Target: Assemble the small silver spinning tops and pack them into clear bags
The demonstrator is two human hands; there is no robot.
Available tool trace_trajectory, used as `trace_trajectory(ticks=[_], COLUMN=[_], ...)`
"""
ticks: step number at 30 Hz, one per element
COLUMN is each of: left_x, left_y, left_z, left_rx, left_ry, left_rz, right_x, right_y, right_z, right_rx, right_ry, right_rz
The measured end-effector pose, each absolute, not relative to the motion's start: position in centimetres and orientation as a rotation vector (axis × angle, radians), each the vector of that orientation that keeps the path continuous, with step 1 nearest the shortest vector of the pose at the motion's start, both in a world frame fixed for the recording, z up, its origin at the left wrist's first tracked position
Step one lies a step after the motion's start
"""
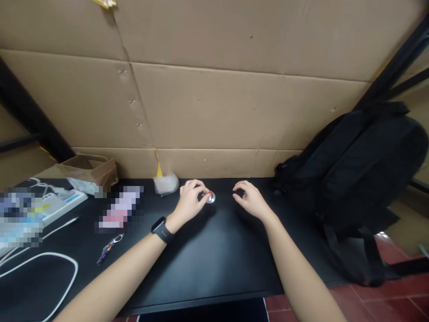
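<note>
My left hand (193,199), with a dark watch (162,229) on its wrist, is at the back middle of the black table. Its thumb and fingers pinch a small shiny round piece with a red spot (211,197); its kind cannot be made out. To the right, my right hand (250,200) hovers with curved fingers, the thumb and index tips apart. A small pale patch shows inside its curl, too blurred to tell what it is. A gap of bare table separates the two hands.
A black backpack (362,170) leans on the right. Against the cardboard wall (208,107) sits a white wrapped bundle (166,184). At left are an open cardboard box (97,172), a power strip (65,206), a white cable (72,261), a blurred packet (122,205) and a keychain (109,250).
</note>
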State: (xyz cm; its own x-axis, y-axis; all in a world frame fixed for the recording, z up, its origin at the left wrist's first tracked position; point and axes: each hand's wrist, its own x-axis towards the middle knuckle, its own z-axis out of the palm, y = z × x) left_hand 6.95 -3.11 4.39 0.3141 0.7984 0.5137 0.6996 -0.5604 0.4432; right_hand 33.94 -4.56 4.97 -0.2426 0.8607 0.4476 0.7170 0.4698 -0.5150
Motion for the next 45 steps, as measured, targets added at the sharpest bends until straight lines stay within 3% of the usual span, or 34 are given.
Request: trace_trajectory(ticks=[6, 13, 22, 29, 36, 45], left_x=[8.0, 9.3, 10.9, 11.0, 5.1, 0.2], left_y=[2.8, 5.4, 3.6, 2.1, 0.9, -3.2], left_z=[4.1, 2.8, 2.9, 3.1, 4.5, 3.4], left_rx=[2.48, 2.411, 2.432, 2.47, 2.619, 2.733], left_ry=[1.548, 1.518, 1.371, 1.256, 1.364, 1.235], left_rz=[0.748, 0.707, 0.716, 0.507, 0.715, 0.606], right_x=[38.0, 40.1, 40.2, 40.4, 40.5, 40.8], right_y=[-3.0, -2.8, -3.0, -2.9, -3.0, -2.7], right_z=[3.6, 3.4, 3.4, 3.2, 3.2, 3.1], right_rx=[-1.489, -1.533, -1.509, -1.54, -1.532, -1.542], right_ry=[-2.029, -2.085, -2.21, -2.22, -2.182, -2.174], right_rz=[0.248, 0.302, 0.418, 0.405, 0.455, 0.478])
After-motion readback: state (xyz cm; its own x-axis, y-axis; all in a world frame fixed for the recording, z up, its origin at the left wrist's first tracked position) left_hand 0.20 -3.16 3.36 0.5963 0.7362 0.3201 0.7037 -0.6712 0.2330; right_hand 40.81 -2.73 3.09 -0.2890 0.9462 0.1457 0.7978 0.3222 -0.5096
